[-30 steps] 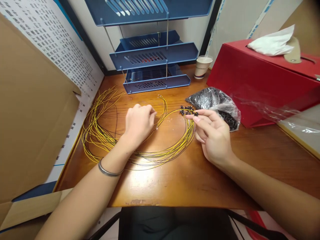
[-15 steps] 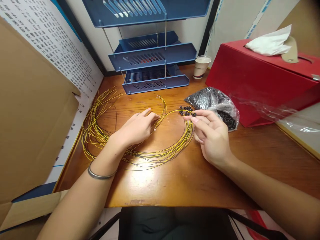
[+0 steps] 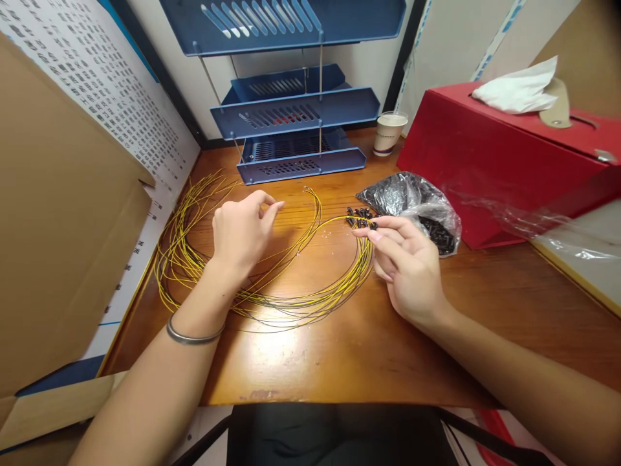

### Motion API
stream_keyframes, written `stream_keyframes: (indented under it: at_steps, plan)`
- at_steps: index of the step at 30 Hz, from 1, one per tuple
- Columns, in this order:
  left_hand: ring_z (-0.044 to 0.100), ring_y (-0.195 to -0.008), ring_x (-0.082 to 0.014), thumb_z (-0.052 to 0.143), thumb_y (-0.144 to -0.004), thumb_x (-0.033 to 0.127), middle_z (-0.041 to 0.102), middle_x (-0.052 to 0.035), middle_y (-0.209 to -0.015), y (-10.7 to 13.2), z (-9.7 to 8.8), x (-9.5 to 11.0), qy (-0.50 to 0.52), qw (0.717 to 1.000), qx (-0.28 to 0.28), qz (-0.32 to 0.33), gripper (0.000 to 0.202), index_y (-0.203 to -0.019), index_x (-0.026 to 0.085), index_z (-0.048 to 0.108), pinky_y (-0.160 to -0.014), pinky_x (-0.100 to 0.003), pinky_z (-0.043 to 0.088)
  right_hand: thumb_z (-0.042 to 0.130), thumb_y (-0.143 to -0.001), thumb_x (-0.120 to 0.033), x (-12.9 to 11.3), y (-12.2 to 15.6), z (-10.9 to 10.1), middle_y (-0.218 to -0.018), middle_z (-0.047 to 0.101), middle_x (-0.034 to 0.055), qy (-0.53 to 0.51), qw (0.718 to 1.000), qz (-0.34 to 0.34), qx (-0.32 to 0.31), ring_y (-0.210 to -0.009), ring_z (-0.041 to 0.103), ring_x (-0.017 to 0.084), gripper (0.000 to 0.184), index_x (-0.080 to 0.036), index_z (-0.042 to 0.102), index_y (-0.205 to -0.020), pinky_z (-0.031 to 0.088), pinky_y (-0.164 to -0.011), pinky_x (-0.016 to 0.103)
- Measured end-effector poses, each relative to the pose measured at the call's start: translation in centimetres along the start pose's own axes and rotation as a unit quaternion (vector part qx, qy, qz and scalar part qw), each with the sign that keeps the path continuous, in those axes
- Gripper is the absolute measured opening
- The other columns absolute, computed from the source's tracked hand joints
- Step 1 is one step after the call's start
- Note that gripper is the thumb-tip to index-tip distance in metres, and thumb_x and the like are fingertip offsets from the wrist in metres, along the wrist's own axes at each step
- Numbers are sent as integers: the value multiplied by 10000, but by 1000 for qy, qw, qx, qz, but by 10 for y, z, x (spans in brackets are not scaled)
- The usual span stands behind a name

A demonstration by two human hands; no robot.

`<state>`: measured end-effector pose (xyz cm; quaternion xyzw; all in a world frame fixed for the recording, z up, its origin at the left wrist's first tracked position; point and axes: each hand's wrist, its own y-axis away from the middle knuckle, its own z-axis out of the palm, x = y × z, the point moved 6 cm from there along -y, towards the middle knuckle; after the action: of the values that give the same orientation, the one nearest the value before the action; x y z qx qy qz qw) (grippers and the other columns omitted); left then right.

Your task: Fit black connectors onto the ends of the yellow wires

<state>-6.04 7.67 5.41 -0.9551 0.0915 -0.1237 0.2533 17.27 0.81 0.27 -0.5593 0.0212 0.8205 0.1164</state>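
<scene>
Many thin yellow wires [image 3: 272,299] lie in a loose loop on the wooden desk [image 3: 369,343], in front of the blue tray rack [image 3: 295,116]. My right hand [image 3: 405,268] pinches the ends of these wires with small black caps [image 3: 359,217], just beside the plastic bag [image 3: 412,200] of black parts. My left hand [image 3: 240,230] is above the loop with fingers half curled, and I cannot tell if it grips a wire.

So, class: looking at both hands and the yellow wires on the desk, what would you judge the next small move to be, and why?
Probably bring the left hand toward the right hand. The left thumb and forefinger are pinched above the yellow wires, though a wire between them is too thin to see; the right fingertips pinch at the black connectors on the wire ends, beside the bag of black parts.
</scene>
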Motion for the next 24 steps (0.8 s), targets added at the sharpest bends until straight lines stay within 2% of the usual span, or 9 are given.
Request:
stream_keyframes:
  at_steps: [3, 6, 8, 10, 12, 15, 18, 21, 24]
  plan:
    - [516, -500, -146, 563, -942, 514, 622, -13, -539, 8, 3, 21, 21, 999, -17, 45, 381, -797, 196, 716, -572, -277, 324, 773, -784, -252, -1, 0, 0, -889, 758, 75, -1, 1000, -4, -2, -378, 255, 12, 232, -179, 628, -950, 161, -344, 189]
    - [427, -467, -119, 531, -945, 546, 551, -10, -487, 18, 8, 46, 70, 985, -118, 105, 540, -559, 173, 590, -538, -278, 252, 766, -790, -251, -2, 2, 1, -869, 750, 63, -3, 1000, -10, -10, -374, 249, 11, 226, -186, 625, -954, 147, -348, 193]
    - [468, -506, -132, 564, -907, 595, 584, -16, -531, 23, 12, 55, 82, 971, -188, 126, 553, -547, 175, 563, -547, -279, 277, 757, -798, -251, -3, 2, 2, -859, 745, 56, -2, 1000, -14, -16, -371, 241, 11, 218, -190, 620, -958, 138, -350, 198]
    - [594, -669, -195, 601, -853, 662, 688, -48, -711, 26, 16, 55, 64, 965, -220, 127, 506, -701, 181, 645, -627, -298, 382, 747, -804, -249, -4, 2, 2, -857, 742, 51, 1, 1000, -17, -18, -370, 236, 13, 211, -194, 616, -959, 134, -352, 204]
    - [636, -1018, -303, 598, -815, 730, 724, -126, -1090, 25, 23, 45, 36, 967, -222, 122, 605, -1033, 173, 687, -861, -410, 463, 739, -806, -247, -3, 1, 2, -858, 739, 49, 3, 1000, -17, -20, -371, 232, 14, 203, -195, 616, -958, 135, -353, 210]
    - [314, -1460, -402, 559, -776, 811, 376, -191, -1583, 26, 41, 25, 2, 963, -246, 112, 969, -1484, 164, 424, -1174, -631, 181, 732, -806, -231, -2, 1, 2, -863, 737, 49, 4, 1000, -14, -26, -370, 231, 13, 186, -190, 621, -951, 137, -354, 213]
    - [121, -1538, -405, 533, -747, 853, 165, -169, -1672, 29, 57, 13, -10, 945, -313, 92, 1104, -1579, 178, 263, -1199, -668, 41, 725, -809, -219, 0, 1, 3, -843, 736, 49, 5, 999, -13, -31, -372, 240, 15, 178, -186, 625, -953, 143, -357, 211]
    - [128, -1538, -397, 525, -813, 779, 175, -165, -1671, 20, 46, 15, -27, 964, -252, 83, 1016, -1580, 166, 263, -1211, -646, 55, 723, -807, -219, -1, 2, 3, -842, 740, 52, 11, 999, -18, -30, -379, 242, 19, 181, -186, 625, -956, 156, -357, 210]
    - [422, -1403, -370, 415, -955, 610, 517, -178, -1486, 4, 13, 1, -46, 996, -72, -12, 673, -1451, 161, 486, -1199, -602, 173, 719, -807, -228, -3, 3, 3, -862, 744, 56, 18, 999, -21, -28, -384, 236, 23, 176, -190, 621, -948, 156, -355, 218]
